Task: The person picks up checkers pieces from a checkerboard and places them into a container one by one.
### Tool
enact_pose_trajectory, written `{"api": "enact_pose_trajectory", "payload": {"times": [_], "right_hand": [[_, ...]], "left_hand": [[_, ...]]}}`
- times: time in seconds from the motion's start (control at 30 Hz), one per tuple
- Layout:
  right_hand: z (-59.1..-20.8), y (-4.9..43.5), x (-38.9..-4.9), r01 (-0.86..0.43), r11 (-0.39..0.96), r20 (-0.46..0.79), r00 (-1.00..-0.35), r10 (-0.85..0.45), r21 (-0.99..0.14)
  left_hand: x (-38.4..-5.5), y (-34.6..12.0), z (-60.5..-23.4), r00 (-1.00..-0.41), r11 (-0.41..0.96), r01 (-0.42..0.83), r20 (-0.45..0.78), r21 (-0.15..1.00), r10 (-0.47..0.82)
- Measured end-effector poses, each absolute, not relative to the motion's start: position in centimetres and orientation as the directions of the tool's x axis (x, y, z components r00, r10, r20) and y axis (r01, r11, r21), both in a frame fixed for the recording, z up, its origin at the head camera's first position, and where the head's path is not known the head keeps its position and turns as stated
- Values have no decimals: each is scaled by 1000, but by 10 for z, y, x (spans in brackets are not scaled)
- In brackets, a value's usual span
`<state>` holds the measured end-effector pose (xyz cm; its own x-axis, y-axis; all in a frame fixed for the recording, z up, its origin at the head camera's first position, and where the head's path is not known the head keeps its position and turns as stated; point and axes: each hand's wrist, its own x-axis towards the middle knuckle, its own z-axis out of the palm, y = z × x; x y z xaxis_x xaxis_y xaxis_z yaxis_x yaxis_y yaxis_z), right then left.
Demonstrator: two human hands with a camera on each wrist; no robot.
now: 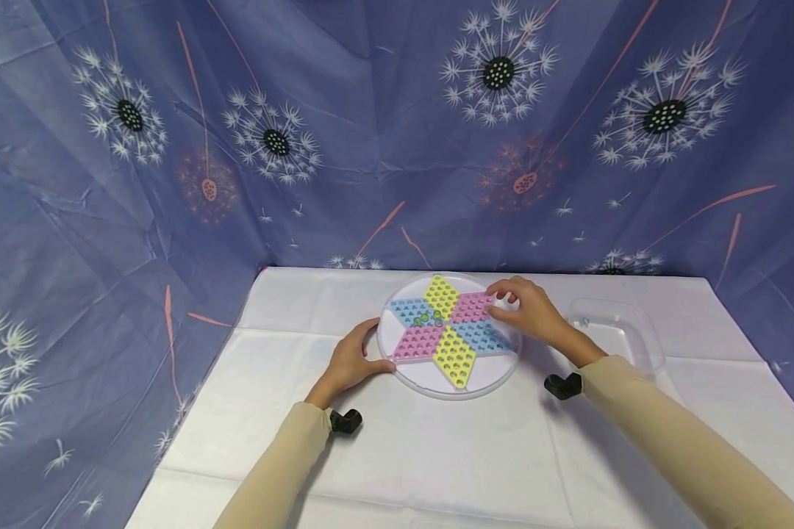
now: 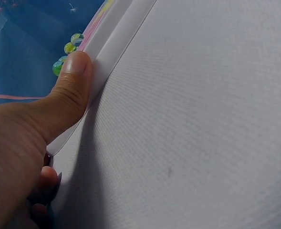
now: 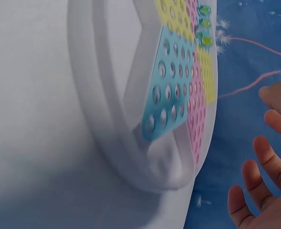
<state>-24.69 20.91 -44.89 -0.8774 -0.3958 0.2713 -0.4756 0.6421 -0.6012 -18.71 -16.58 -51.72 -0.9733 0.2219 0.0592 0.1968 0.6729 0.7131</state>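
Observation:
A round white Chinese checkers board (image 1: 410, 375) with a pink, blue and yellow star lies on the table. Several green and clear glass marbles (image 1: 425, 317) sit in holes around its middle; those marbles (image 3: 205, 24) also show in the right wrist view. My left hand (image 1: 352, 360) holds the board's left edge, the thumb (image 2: 76, 78) on the rim and the other fingers farther along it. Over the board's right edge hovers my right hand (image 1: 528, 307), its fingers bent and spread. In the right wrist view no marble shows between those fingers (image 3: 257, 183).
To the right of the board stands a clear plastic tray (image 1: 645, 330), with a small glass marble (image 1: 584, 322) at its left end. A white cloth (image 1: 450, 463) covers the table. Behind it hangs a blue dandelion-print curtain (image 1: 384, 132).

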Motion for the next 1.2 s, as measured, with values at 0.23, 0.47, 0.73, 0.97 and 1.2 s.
{"api": "enact_pose_trajectory", "payload": {"times": [0.23, 0.47, 0.73, 0.97, 1.2], "right_hand": [[-449, 190, -251, -486, 615, 263, -868, -421, -621], [-450, 175, -254, -458, 637, 212, -880, -425, -620], [-451, 162, -254, -463, 623, 211, -874, -437, -631], [-457, 151, -255, -461, 618, 196, -872, -449, -637], [-464, 143, -255, -489, 628, 201, -857, -474, -606]], "left_hand": [[-189, -166, -519, -970, 672, 213, 74, 709, 230], [-187, -166, -516, -972, 673, 202, 64, 712, 225], [-186, -165, -513, -974, 681, 198, 63, 705, 218], [-186, -165, -515, -974, 682, 201, 66, 703, 219], [-187, -164, -515, -972, 683, 210, 74, 699, 223]]}}
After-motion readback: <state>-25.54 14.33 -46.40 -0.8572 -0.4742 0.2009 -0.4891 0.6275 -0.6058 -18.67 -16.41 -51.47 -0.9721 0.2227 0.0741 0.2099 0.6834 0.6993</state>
